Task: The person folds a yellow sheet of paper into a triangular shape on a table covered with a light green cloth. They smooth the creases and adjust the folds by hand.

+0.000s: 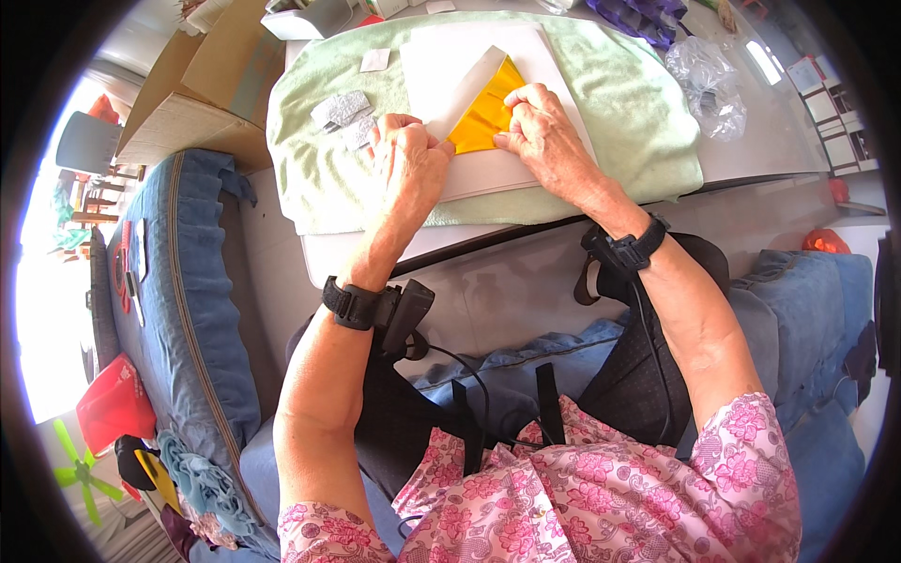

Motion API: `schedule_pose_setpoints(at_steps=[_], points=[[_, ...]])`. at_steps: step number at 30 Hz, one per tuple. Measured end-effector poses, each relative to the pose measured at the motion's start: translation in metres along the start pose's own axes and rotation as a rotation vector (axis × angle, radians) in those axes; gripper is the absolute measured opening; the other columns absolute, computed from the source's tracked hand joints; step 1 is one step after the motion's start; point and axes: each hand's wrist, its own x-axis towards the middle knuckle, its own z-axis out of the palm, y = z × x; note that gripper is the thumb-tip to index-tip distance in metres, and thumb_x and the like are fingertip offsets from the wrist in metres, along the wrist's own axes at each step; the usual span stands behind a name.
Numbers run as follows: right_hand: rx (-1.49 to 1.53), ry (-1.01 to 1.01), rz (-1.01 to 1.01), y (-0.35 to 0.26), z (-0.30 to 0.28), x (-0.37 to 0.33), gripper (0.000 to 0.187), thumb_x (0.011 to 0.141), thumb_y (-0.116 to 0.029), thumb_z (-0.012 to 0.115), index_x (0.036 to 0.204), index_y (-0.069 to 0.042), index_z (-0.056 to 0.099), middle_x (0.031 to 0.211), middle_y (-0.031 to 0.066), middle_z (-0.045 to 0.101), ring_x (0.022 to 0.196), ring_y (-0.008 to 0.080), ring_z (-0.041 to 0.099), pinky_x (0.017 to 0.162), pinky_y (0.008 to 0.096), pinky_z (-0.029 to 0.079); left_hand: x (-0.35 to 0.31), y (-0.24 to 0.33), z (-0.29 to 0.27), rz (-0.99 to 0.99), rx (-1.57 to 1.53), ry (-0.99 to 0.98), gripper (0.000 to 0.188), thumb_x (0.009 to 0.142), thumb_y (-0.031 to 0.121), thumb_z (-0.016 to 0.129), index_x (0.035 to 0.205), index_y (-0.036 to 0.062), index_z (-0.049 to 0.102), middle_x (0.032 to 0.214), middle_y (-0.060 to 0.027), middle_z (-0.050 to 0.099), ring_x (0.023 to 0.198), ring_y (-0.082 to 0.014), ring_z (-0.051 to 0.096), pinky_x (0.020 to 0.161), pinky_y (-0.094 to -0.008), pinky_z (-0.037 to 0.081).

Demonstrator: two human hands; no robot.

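Observation:
Between my hands is a folded sheet of shiny golden-yellow paper (482, 111), with a pale whitish strip along its upper left edge. My left hand (409, 158) is closed, pinching the sheet's lower left corner. On the sheet's right edge, the fingers and thumb of my right hand (546, 139) grip it. Under it lies a stack of white paper (502, 178) on a light green towel (638, 122). Several small silvery-grey pieces (345, 111) rest on the towel beside my left hand, and a small white square (374, 60) lies farther back.
A cardboard box (202, 89) stands left of the table. Crumpled clear plastic (706, 89) and a purple bag (638, 17) are at the far right. A blue sofa arm (192, 310) is on my left. Cables run from black bands (352, 305) on my wrists.

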Motion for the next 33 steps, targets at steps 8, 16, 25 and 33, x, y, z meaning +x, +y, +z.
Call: schedule_pose_setpoints(at_steps=[8, 16, 25, 33], points=[[0.050, -0.014, 0.025, 0.002, 0.002, -0.002, 0.024, 0.083, -0.010, 0.071, 0.094, 0.001, 0.053, 0.110, 0.0186, 0.049, 0.109, 0.0351, 0.050, 0.093, 0.0421, 0.046, -0.001, 0.000, -0.001, 0.004, -0.042, 0.017, 0.017, 0.073, 0.015, 0.076, 0.075, -0.0017, 0.072, 0.112, -0.0143, 0.061, 0.105, -0.0295, 0.056, 0.092, -0.0370, 0.045], [0.036, 0.033, -0.002, 0.001, 0.004, -0.004, 0.032, 0.085, -0.008, 0.069, 0.115, -0.007, 0.058, 0.112, 0.0140, 0.050, 0.109, 0.0324, 0.051, 0.096, 0.0410, 0.045, -0.002, 0.007, -0.009, -0.030, -0.072, -0.090, 0.017, 0.079, 0.014, 0.068, 0.081, -0.0032, 0.066, 0.118, -0.0185, 0.056, 0.114, -0.0342, 0.049, 0.101, -0.0428, 0.036], [-0.030, -0.005, 0.008, 0.002, 0.006, -0.005, 0.034, 0.088, -0.010, 0.067, 0.121, -0.012, 0.068, 0.117, 0.0132, 0.048, 0.109, 0.0285, 0.055, 0.097, 0.0366, 0.048, -0.003, 0.006, -0.008, -0.036, -0.066, -0.071, 0.017, 0.078, 0.014, 0.068, 0.080, -0.0028, 0.066, 0.117, -0.0182, 0.056, 0.113, -0.0341, 0.049, 0.101, -0.0430, 0.037], [0.014, 0.015, -0.047, -0.001, 0.004, -0.004, 0.029, 0.089, -0.012, 0.067, 0.117, -0.014, 0.071, 0.112, 0.0175, 0.049, 0.104, 0.0309, 0.052, 0.091, 0.0376, 0.049, 0.000, -0.002, 0.002, -0.032, -0.083, -0.011, 0.015, 0.073, 0.010, 0.073, 0.076, -0.0017, 0.064, 0.115, -0.0177, 0.057, 0.111, -0.0338, 0.050, 0.097, -0.0412, 0.041]])
